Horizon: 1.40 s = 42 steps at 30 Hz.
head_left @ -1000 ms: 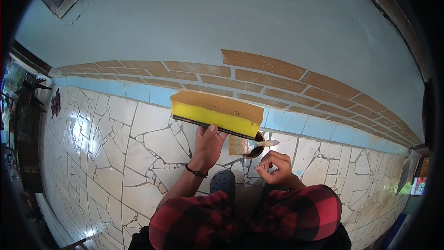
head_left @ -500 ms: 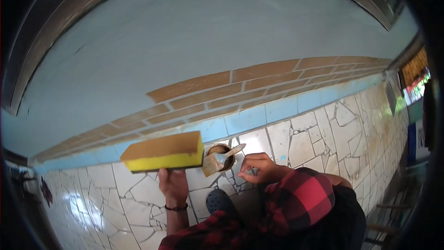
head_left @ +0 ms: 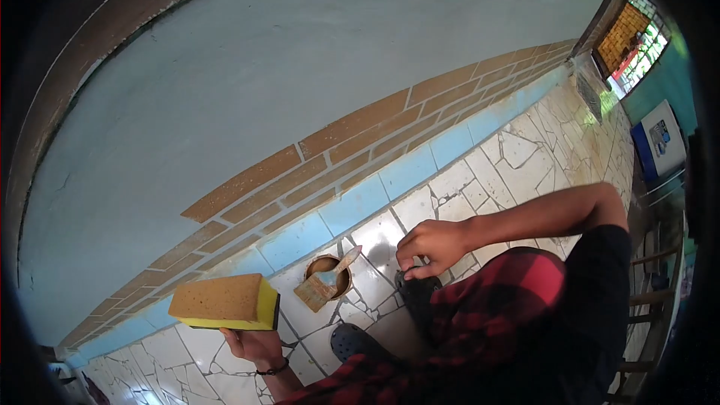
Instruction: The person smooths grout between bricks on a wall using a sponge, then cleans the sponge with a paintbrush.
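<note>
My left hand [head_left: 253,347] is closed on a large yellow sponge block [head_left: 225,302] from below, with a bracelet at the wrist. The sponge's upper face is coated brown and its underside is dark. My right hand [head_left: 435,246] is loosely curled, with nothing visible in its fingers, and its fingertips overlap the top of a dark clog [head_left: 418,289] on my foot. Between my hands a round paint pot [head_left: 343,279] stands on the floor. A wide paintbrush [head_left: 324,283] with a light handle lies across its rim, bristles toward the sponge.
A grey-blue wall [head_left: 247,97] carries a brown brick pattern [head_left: 360,133] along its lower part, with a light blue tile strip [head_left: 345,212] below. The floor [head_left: 480,187] is irregular white tile pieces. At right stand a white-and-blue box [head_left: 664,141] and wooden chair rungs [head_left: 651,297].
The view has turned, showing more of the doorway side. The sponge now sits lower left, farther from the brick pattern. My right hand has moved over the clog, with its forearm extended.
</note>
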### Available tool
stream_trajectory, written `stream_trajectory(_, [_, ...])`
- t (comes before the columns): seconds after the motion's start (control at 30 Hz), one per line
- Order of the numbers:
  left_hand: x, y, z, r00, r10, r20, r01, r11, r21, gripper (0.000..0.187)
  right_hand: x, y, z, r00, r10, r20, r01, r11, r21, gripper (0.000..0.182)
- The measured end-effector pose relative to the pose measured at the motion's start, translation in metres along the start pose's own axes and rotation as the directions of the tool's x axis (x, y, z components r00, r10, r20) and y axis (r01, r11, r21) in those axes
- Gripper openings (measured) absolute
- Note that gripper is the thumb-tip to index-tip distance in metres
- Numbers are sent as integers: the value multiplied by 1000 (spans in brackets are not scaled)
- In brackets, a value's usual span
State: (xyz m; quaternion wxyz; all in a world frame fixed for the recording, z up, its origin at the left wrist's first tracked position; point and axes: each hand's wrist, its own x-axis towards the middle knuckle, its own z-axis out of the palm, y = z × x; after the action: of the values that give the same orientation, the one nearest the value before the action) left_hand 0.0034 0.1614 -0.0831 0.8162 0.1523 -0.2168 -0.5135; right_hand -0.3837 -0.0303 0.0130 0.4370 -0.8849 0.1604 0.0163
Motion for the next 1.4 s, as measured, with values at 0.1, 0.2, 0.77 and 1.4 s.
stream_trajectory(0.1, [8, 4, -6, 1000, 20, -10, -20, 1000, 3, 63, 4, -1, -10, 986, -18, 165, 33, 995, -90, 21])
stream_trajectory(0.2, [13, 13, -16, 999, 40, -25, -40, 999, 28, 61, 14, 2, -20, 973, -77, 219, 117, 978, -174, 21])
stream_trajectory(0.77, [23, 81, 53, 903, 229, -364, -100, 935, 340, 58, 37, 31, 3, 846, -444, -295, 391, 893, -222, 18])
stream_trajectory(1.4, [67, 182, 186, 862, -25, 507, -283, -853, 439, 69, 94, -36, -79, 574, -765, -293, 668, 644, -372, 16])
